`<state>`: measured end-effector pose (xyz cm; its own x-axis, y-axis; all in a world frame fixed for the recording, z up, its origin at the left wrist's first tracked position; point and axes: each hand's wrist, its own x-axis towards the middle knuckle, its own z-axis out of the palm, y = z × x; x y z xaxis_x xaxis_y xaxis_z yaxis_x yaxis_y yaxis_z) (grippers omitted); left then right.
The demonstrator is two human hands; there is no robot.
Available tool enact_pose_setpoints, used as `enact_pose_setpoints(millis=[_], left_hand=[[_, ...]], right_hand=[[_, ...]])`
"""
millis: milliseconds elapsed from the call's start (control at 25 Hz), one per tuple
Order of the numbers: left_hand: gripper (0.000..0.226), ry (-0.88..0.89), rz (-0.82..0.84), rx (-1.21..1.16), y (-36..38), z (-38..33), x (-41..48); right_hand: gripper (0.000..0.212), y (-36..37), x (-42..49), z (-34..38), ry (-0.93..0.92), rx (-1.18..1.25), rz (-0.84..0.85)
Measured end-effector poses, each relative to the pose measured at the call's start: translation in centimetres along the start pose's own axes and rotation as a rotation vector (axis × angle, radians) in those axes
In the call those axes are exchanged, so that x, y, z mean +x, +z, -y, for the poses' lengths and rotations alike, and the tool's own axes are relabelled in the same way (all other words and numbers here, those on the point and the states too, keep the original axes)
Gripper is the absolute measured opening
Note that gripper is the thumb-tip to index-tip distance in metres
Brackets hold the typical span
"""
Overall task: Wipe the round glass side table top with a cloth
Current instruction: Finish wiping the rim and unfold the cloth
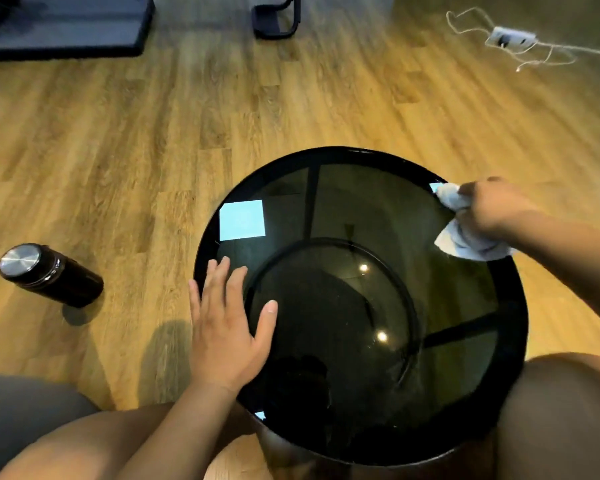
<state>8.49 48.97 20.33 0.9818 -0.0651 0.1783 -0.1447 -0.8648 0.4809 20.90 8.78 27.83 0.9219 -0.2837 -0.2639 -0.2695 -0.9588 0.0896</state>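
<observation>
Currently I see the right hand point(489, 211) clamped on the cloth point(465, 237) at the table's point(343, 155) far right rim, wiping there; left hand point(227, 327) lies flat, fingers apart, on the near left glass, likely steadying the table.

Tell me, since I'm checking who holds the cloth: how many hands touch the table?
2. The left hand rests flat on the glass table, left side; the right hand grips the cloth at its right rim.

The single head-worn view looks steeply down from close above the round black glass side table point(361, 209). It faces forward across the wooden plank floor point(153, 133). The person's knees edge the near frame.
</observation>
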Motion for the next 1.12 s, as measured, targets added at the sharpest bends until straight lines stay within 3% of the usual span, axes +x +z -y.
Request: enact_pose_setpoints(millis=[120,240,320,440,560,640,720,880,1000,1120], left_hand=[[0.061,0.022,0.019,0.070,-0.6,-0.8,0.0],[0.041,0.096,0.061,0.058,-0.9,-2.7,-1.4],[0.024,0.077,0.237,-0.160,-1.6,-6.4,-3.2],[0.024,-0.167,0.510,-0.622,-3.9,-13.1,-5.4],[0.029,-0.277,0.547,-0.936,-6.2,-16.9,-6.6],[0.032,-0.344,0.464,-1.064,-7.7,-17.7,-7.4],[0.041,-0.389,0.426,-1.143,-8.7,-17.5,-8.1],[0.046,-0.346,0.531,-1.264,-10.6,-16.7,-8.7],[0.037,-0.341,0.521,-1.353,-11.8,-16.6,-9.3],[0.034,-0.313,0.364,-1.367,-12.6,-16.4,-9.2]], right_hand=[[0.035,2.3,-9.8,-2.8,0.052,0.140,0.019],[0.035,4.5,-18.1,-1.0,-0.061,0.452,0.058],[0.032,4.2,-21.7,0.1,-0.067,0.946,0.112],[0.032,2.6,-25.2,2.0,-0.050,1.571,0.161],[0.024,0.8,-27.4,3.9,-0.164,1.930,0.367],[0.048,0.3,-28.1,4.6,-0.223,2.070,0.516],[0.067,0.0,-28.6,4.9,-0.262,2.141,0.618],[0.052,-0.7,-30.0,5.5,-0.405,2.037,0.727],[0.063,-1.7,-30.5,4.9,-0.384,1.995,0.640],[0.052,-2.8,-30.2,3.6,-0.322,1.925,0.381]])
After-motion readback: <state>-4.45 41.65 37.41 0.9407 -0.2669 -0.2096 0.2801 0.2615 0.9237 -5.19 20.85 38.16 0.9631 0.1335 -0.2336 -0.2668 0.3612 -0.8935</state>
